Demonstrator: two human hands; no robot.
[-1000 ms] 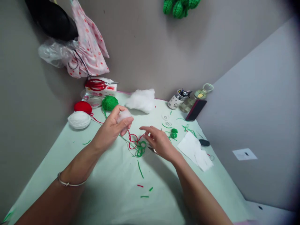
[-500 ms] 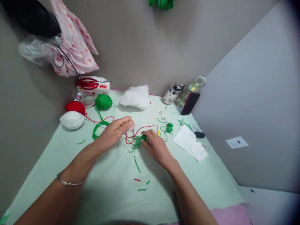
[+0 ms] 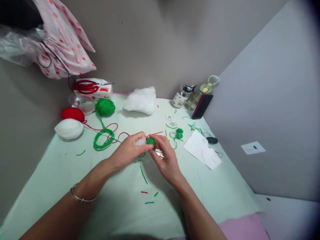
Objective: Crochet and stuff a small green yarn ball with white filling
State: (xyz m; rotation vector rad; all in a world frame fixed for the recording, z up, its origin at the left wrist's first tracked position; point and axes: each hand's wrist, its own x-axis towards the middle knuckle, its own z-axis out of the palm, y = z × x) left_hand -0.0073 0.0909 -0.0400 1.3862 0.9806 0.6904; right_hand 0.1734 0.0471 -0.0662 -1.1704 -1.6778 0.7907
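Observation:
My left hand (image 3: 130, 146) is closed around a small tuft of white stuffing (image 3: 140, 142), and its thumb reaches to a small green crocheted piece (image 3: 150, 141). That piece is pinched in the fingers of my right hand (image 3: 165, 155), beside the tuft. Under the right fingers a shiny metallic thing shows in part; its kind is hidden. Red and green yarn runs beneath both hands. A coil of green yarn (image 3: 96, 146) lies left of my left hand. Just right of my right hand are two small green crocheted balls (image 3: 179, 133) with a yarn tail.
Behind the hands sits a large clump of white stuffing (image 3: 141, 100). Yarn balls in green (image 3: 105, 107), red (image 3: 73, 114) and white (image 3: 69, 129) stand at left, near red-handled scissors (image 3: 87, 87). A pen holder (image 3: 179, 99), bottle (image 3: 193, 101), phone (image 3: 202, 106) and white paper (image 3: 201, 149) are at right.
My hands have come together; the tuft in the left is now beside the green crocheted piece, which has been raised from the yarn by the right. The view has shifted slightly.

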